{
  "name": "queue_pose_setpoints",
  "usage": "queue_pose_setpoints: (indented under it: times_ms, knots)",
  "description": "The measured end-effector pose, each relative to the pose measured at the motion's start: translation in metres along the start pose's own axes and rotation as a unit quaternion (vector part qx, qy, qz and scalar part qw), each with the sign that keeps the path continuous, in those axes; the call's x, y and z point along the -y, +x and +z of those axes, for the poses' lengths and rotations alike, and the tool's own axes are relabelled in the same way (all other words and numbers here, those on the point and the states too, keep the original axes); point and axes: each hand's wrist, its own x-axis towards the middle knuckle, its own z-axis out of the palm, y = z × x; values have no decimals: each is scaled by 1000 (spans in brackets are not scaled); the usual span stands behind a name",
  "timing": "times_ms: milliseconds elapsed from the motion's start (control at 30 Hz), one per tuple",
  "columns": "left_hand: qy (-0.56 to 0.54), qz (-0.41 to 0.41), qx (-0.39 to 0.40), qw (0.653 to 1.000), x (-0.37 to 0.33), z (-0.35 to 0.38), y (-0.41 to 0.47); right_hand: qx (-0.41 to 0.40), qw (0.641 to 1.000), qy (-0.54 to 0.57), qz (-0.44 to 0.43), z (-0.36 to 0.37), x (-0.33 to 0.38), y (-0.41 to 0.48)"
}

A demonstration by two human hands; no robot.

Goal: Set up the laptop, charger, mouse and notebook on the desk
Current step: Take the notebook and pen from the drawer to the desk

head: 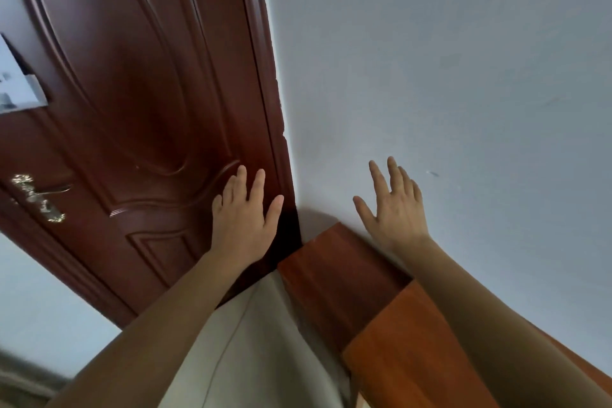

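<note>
Door [132, 76], left hand [243, 225], right hand [395, 219] (both spread)

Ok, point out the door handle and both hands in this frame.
door handle [39, 198], head view, on its gold-coloured plate.
left hand [243, 222], head view, on the back of the hand.
right hand [397, 217], head view, on the back of the hand.

Both hands are raised with fingers spread: the left hand [243, 219] before a dark reddish-brown panelled wooden door [132, 93], the right hand [395, 209] before a pale grey wall [463, 60], above an orange-brown wooden ledge [334, 272].
</note>
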Motion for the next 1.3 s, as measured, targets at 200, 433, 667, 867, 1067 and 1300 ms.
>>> queue_pose_setpoints:
  times_ms: [200,433,667,867,1067,1300]
  knots:
    - [5,17,35,999,15,45,97,30,999,-14,29,46,-10,87]
    - [-15,85,63,994,20,96,182,23,995,-45,89,74,-21,133]
    - [-68,200,78,974,40,140,263,-13,974,-114,196,98,6,154]
    - [-101,293,127,942,89,167,294,-4,932,-143,334,125,59,137]
    - [-119,329,183,919,118,193,284,23,905,-160,392,147,105,105]
    - [-146,326,244,902,125,244,218,25,889,-111,444,192,114,33]
